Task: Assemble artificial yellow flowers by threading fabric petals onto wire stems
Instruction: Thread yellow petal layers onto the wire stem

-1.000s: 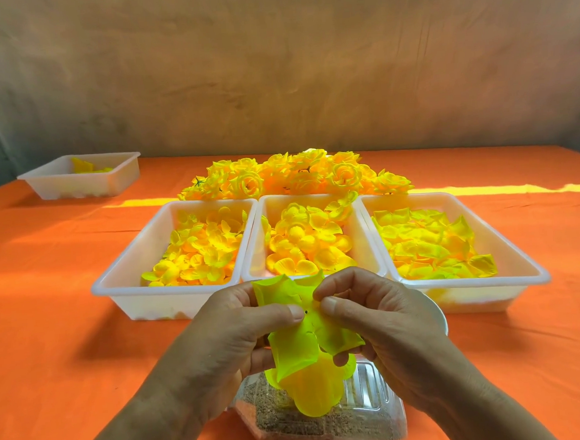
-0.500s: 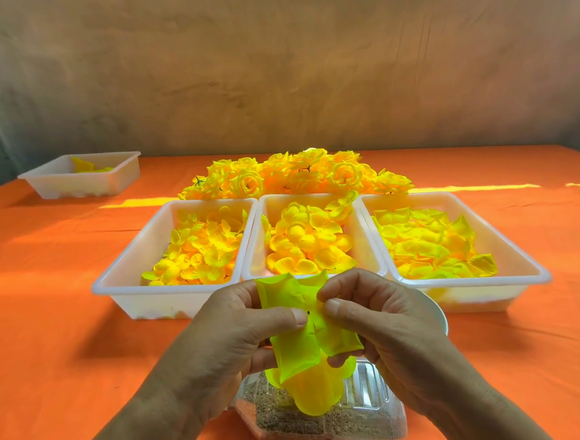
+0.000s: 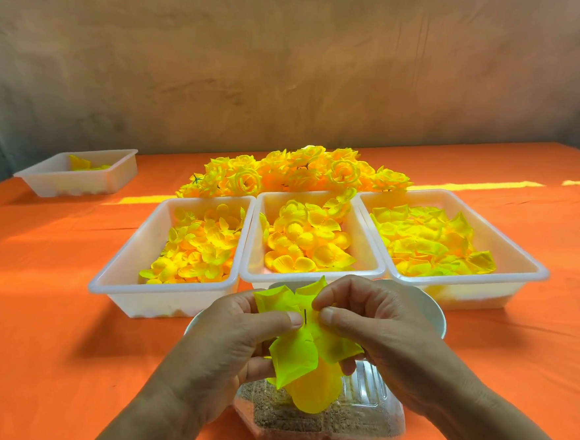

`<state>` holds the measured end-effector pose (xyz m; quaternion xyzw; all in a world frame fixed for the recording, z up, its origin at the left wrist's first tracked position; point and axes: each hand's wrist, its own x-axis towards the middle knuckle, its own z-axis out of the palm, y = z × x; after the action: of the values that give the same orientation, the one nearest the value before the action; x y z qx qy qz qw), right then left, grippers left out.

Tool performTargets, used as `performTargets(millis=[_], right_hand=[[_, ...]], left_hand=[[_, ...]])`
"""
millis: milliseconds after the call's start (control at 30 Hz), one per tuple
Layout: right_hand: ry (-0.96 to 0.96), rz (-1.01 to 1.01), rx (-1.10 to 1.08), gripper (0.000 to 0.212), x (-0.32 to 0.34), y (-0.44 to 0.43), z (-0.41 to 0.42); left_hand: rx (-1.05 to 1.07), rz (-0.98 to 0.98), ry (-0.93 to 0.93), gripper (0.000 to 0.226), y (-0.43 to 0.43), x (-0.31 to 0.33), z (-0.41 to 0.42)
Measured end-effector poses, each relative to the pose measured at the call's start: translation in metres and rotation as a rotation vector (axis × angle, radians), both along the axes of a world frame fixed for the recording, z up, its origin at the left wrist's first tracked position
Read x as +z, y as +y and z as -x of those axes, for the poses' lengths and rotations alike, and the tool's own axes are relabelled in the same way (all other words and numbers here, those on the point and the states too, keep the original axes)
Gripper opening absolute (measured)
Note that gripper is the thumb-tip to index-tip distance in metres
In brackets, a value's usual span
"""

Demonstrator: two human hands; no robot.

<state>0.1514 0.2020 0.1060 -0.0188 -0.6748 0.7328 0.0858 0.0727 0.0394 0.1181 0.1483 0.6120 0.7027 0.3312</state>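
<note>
Pinching a thin, lobed yellow fabric petal [image 3: 294,357] from both sides, the left hand [image 3: 235,347] and right hand [image 3: 375,327] hold it near centre, above a clear ribbed plastic box [image 3: 365,386] of brown grains. A dark wire tip [image 3: 304,316] pokes through between the thumbs; its stem is hidden. Three white trays [image 3: 313,274] of petals sit just beyond, with the orange bench [image 3: 50,339] open on both sides.

Left hand [image 3: 228,341], right hand [image 3: 371,320] close together, both in fingertip pinch.
</note>
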Motion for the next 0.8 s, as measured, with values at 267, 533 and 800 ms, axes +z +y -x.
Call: performTargets(millis=[267, 533, 800], right_hand=[[-0.045, -0.142, -0.020, 0.010, -0.006, 0.002, 0.000], [-0.104, -0.279, -0.019, 0.011, -0.015, 0.007, 0.002], [-0.130, -0.366, 0.004, 0.011, -0.017, 0.008, 0.002]], left_hand=[[0.034, 0.131, 0.053, 0.025, 0.001, -0.009, 0.001], [0.056, 0.247, 0.097, 0.020, 0.003, -0.018, 0.005], [0.006, 0.222, 0.001, 0.032, 0.002, -0.018, 0.009]])
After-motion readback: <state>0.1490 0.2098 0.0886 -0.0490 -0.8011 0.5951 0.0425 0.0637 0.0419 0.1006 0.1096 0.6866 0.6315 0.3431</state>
